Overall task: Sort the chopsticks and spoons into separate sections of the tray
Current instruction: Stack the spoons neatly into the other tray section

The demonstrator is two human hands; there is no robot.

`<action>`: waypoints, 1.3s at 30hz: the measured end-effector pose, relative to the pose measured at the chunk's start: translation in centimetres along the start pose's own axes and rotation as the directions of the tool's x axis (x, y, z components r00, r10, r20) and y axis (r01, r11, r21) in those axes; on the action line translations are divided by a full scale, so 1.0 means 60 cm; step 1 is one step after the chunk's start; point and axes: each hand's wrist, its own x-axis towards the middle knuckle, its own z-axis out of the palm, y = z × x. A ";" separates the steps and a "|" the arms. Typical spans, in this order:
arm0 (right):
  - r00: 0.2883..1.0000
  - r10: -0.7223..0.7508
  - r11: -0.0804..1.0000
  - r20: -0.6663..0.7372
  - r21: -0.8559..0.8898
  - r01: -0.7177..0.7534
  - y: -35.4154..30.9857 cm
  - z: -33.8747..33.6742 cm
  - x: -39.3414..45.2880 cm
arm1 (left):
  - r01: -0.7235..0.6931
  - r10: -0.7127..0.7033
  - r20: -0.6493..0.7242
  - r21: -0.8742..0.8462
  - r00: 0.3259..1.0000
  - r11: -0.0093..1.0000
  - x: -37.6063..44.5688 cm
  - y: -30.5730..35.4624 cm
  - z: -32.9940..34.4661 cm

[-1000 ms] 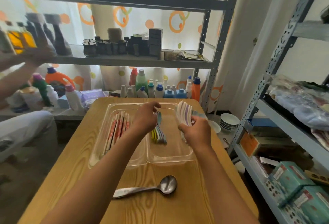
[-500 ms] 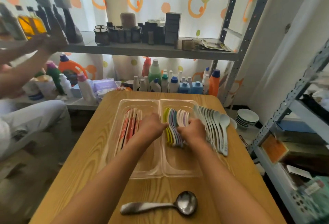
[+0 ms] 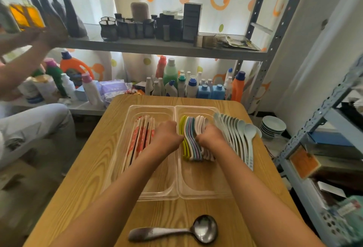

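A clear two-section tray (image 3: 176,195) sits on the wooden table. Its left section holds several wrapped chopsticks (image 3: 140,138). In the right section stands a row of coloured plastic spoons (image 3: 191,144) on edge. My left hand (image 3: 167,134) presses the row from the left and my right hand (image 3: 211,135) from the right, both curled against the spoons. A fan of pale blue spoons (image 3: 238,138) lies on the table just right of the tray. A metal spoon (image 3: 176,231) lies near the front edge.
Another person (image 3: 29,121) sits at the left, a hand raised to the shelf. Bottles (image 3: 188,85) crowd behind the table's far edge. A stack of bowls (image 3: 273,127) is on the floor at the right, beside a metal rack (image 3: 322,121).
My right hand brought its bunch of spoons down into the right section, and both hands closed in on the row. The pale blue spoons now lie right of the tray.
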 end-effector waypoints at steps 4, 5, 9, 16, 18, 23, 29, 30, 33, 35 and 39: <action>0.999 0.004 0.998 0.038 -0.056 -0.002 -0.005 0.000 0.000 | -0.010 0.010 -0.004 -0.004 1.000 1.000 0.000 -0.002 0.000; 0.998 0.008 0.998 0.056 -0.061 -0.004 -0.008 -0.003 0.000 | -0.012 0.012 -0.008 -0.006 1.000 1.000 -0.001 -0.002 0.000; 0.999 -0.037 0.991 0.023 -0.129 0.040 -0.013 -0.025 0.006 | -0.016 0.016 -0.022 -0.023 1.000 1.000 -0.002 -0.004 0.002; 0.985 -0.167 0.972 -0.045 -0.176 0.156 0.004 -0.031 -0.011 | -0.015 0.014 -0.043 -0.024 0.999 1.000 -0.003 -0.003 0.006; 0.983 -0.175 0.972 -0.047 -0.167 0.165 0.005 -0.029 -0.012 | -0.011 0.010 -0.047 -0.032 0.999 0.999 -0.003 -0.003 0.007; 0.989 -0.147 0.979 0.012 -0.139 0.147 0.005 -0.032 -0.016 | -0.032 0.031 -0.038 -0.028 0.999 0.999 -0.003 -0.005 0.006; 0.989 -0.146 0.978 0.024 -0.148 0.148 0.004 -0.036 -0.015 | -0.026 0.024 -0.031 -0.042 0.999 0.999 -0.001 -0.007 0.007; 0.988 -0.151 0.977 0.022 -0.150 0.152 0.005 -0.035 -0.015 | -0.026 0.025 -0.032 -0.041 0.999 0.999 -0.001 -0.008 0.007; 0.981 -0.190 0.962 0.028 -0.192 0.192 0.008 -0.029 -0.019 | -0.029 0.028 -0.031 -0.043 0.999 0.999 -0.001 -0.008 0.007; 0.973 -0.229 0.946 0.017 -0.233 0.227 0.011 -0.028 -0.023 | -0.027 0.026 -0.032 -0.048 0.999 0.998 -0.001 -0.008 0.008; 0.971 -0.235 0.942 0.046 -0.236 0.239 0.015 -0.037 -0.032 | -0.033 0.031 -0.040 -0.056 0.999 0.998 -0.004 -0.008 0.009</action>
